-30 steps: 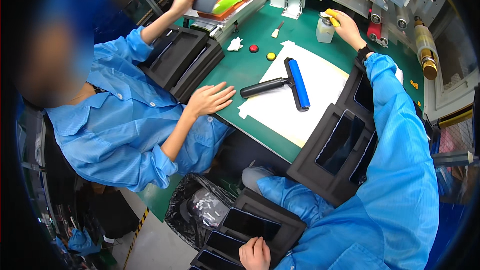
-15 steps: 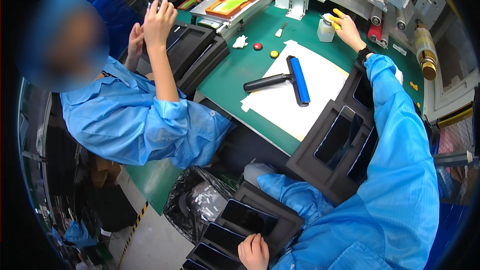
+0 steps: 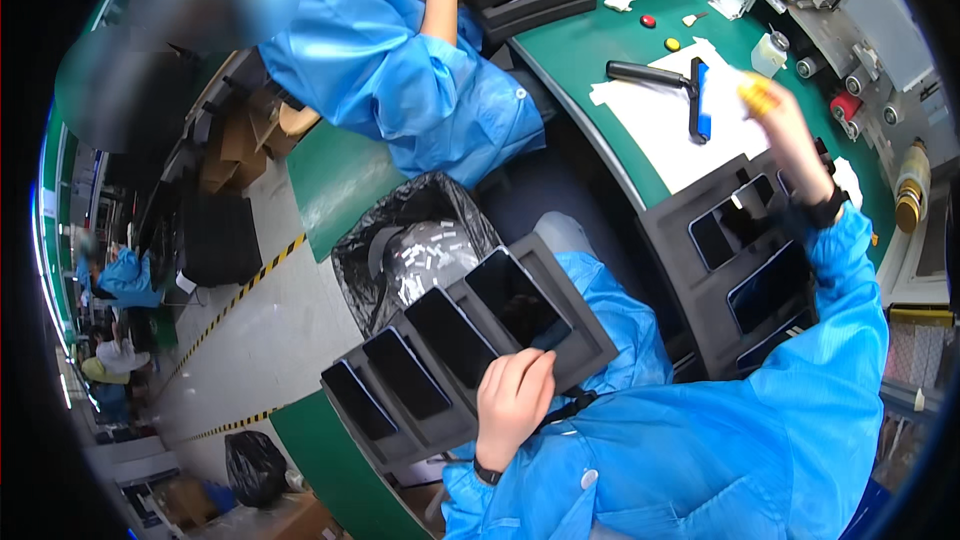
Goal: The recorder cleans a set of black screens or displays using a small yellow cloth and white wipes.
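Note:
My left hand (image 3: 514, 402) lies at the near edge of a black foam tray (image 3: 592, 342). Its fingers are curled together beside the lower end of a dark phone (image 3: 517, 300); whatever they may hold is hidden. Several more phones sit in that tray's slots. My right hand (image 3: 778, 120), with yellow finger covers, is raised above the right part of the white sheet (image 3: 665, 145) and smeared by motion. What it holds, if anything, cannot be made out. Below and right of it, a second black tray (image 3: 690, 290) bears several phones. A white bottle (image 3: 769, 53) stands beyond the hand.
A blue roller (image 3: 702, 100) with a black handle lies on the sheet, on a green table (image 3: 560, 45). A lined bin (image 3: 350, 250) of white scraps stands beside the tray at left. A co-worker's blue sleeve (image 3: 390, 50) is at the upper left. Machine rollers (image 3: 847, 105) stand at right.
The right hand has come away from the bottle, back toward me over the sheet. The view has swung down and left, showing more of the tray by my left hand, which stays at its edge.

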`<state>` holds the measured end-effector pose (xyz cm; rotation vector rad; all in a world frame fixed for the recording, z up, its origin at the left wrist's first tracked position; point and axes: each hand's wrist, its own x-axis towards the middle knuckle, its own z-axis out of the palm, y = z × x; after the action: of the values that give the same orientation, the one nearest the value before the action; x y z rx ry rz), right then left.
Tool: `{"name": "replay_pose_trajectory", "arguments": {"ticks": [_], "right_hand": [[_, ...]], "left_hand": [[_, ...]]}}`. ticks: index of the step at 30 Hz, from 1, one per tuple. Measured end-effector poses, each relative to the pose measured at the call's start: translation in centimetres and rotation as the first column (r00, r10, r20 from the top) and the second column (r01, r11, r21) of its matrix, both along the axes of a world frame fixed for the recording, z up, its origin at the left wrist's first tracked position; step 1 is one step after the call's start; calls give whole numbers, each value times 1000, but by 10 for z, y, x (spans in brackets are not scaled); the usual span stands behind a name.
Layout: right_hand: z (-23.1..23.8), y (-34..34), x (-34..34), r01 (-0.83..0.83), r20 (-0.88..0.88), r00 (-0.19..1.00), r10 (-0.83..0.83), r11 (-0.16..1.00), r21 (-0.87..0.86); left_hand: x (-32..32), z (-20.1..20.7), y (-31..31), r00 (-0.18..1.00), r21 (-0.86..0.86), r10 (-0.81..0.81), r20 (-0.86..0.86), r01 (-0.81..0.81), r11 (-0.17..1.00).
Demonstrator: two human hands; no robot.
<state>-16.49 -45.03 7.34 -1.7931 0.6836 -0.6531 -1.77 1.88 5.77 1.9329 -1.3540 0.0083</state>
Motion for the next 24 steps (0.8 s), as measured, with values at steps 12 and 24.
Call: {"name": "replay_pose_trajectory", "arguments": {"ticks": [12,24], "right_hand": [[14,291,34,-463,134,808,573,478,747],[3,326,37,-582,193,746,637,484,653]], "left_hand": [[-43,1,16,776,-261,27,-630,-245,934],[-53,-12,36,801,-173,208,-561,-359,917]]}}
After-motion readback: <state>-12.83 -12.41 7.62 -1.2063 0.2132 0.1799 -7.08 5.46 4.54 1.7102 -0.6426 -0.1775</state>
